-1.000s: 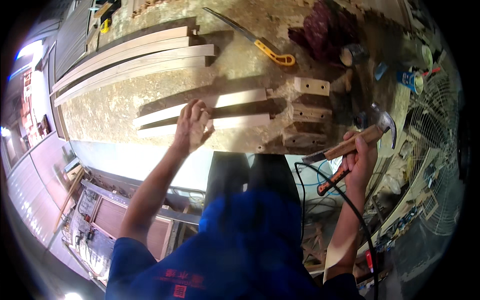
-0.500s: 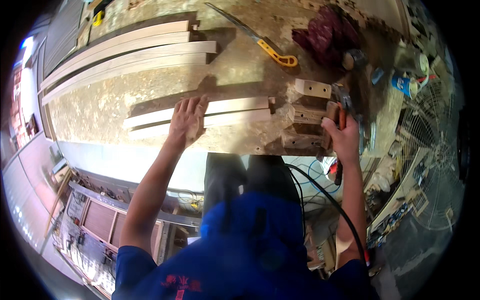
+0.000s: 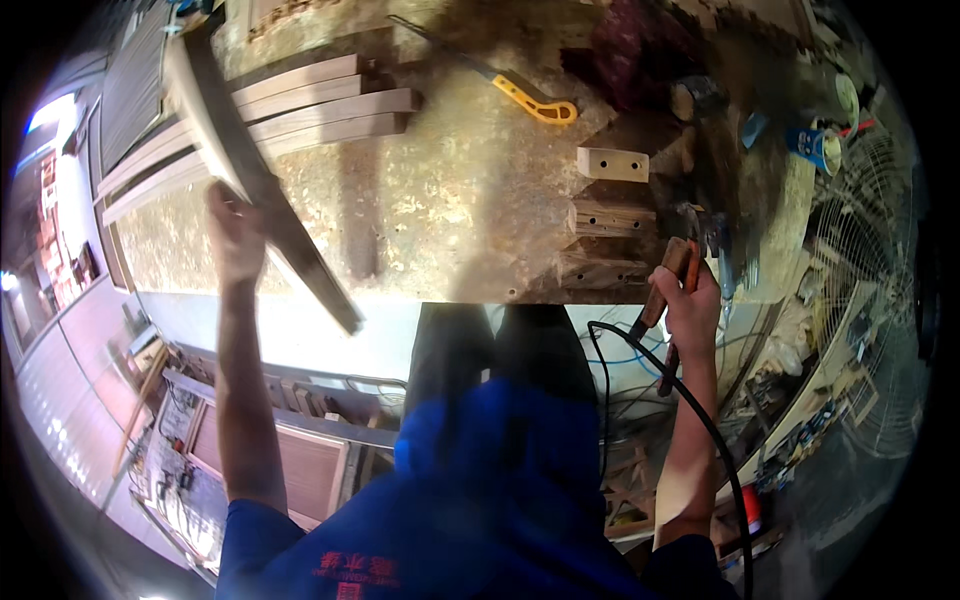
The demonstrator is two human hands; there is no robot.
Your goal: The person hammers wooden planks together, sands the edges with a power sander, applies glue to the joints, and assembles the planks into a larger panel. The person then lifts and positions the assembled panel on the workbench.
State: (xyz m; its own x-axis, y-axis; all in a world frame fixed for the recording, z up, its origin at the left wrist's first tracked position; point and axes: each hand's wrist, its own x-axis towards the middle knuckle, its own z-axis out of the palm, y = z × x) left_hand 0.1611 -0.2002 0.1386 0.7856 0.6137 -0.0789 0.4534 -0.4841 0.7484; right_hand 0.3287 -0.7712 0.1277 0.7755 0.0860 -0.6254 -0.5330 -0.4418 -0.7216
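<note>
My left hand (image 3: 237, 232), blurred by motion, is closed around long wooden strips (image 3: 265, 190). They are lifted and slanted, the far end up left, the near end past the bench's front edge; blur hides whether there are one or two. My right hand (image 3: 692, 315) grips a tool with a brown wooden handle (image 3: 664, 286) and a black cord. In the same hand is a second tool with an orange handle (image 3: 694, 266); its kind is unclear. Left of this hand, wooden blocks (image 3: 612, 218) with drilled holes lie in a row.
More wooden strips (image 3: 330, 108) lie at the back left of the workbench (image 3: 440, 220). A yellow-handled saw (image 3: 535, 98) rests mid-back, beside a dark red cloth (image 3: 640, 50). Blue cup (image 3: 815, 150) and wire fan guard (image 3: 875, 290) stand right. The black cord (image 3: 715, 440) runs along my right forearm.
My left hand has picked the strips up off the bench and swung them left, tilting them. My right hand has drawn slightly nearer to me, the corded handle now clear of the blocks.
</note>
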